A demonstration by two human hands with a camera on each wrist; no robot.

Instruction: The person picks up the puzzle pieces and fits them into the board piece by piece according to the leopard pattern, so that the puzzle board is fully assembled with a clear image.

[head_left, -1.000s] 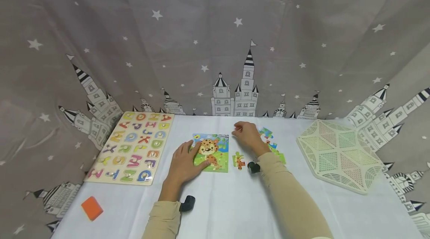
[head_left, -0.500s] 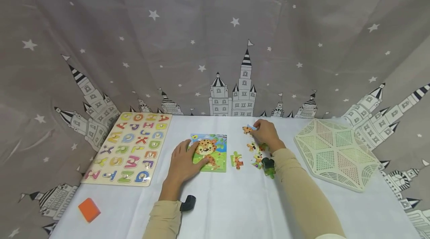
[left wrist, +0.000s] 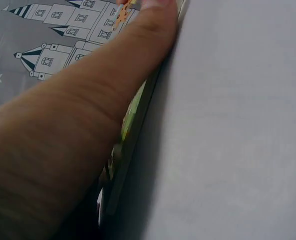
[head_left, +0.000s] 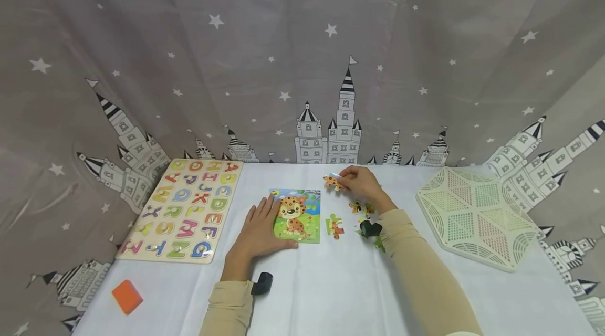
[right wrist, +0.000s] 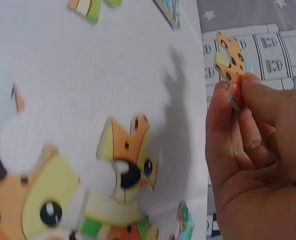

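A square puzzle board (head_left: 309, 223) with a spotted leopard cub picture lies on the white cloth. My left hand (head_left: 255, 231) rests at its left side, fingers extended along the edge and thumb across the lower left corner. In the left wrist view the thumb (left wrist: 138, 35) lies over the board's edge. My right hand (head_left: 363, 182) is behind and right of the board, pinching an orange spotted jigsaw piece (right wrist: 232, 60) between thumb and fingertips, raised above the cloth. A green and orange jigsaw piece (head_left: 335, 227) lies right of the board. Several more pieces (head_left: 355, 207) lie partly hidden under the right wrist.
On the left is a wooden alphabet board (head_left: 189, 259) with coloured letters, and in front of it an orange block (head_left: 127, 296). A pale hexagonal lattice plate (head_left: 441, 220) lies at the right. A grey castle-print curtain (head_left: 264, 37) hangs behind the table.
My right hand moved right to the loose pieces, picked up the spotted jigsaw piece and brought it back left towards the board. The left hand slid slightly off the picture, its thumb now lower.
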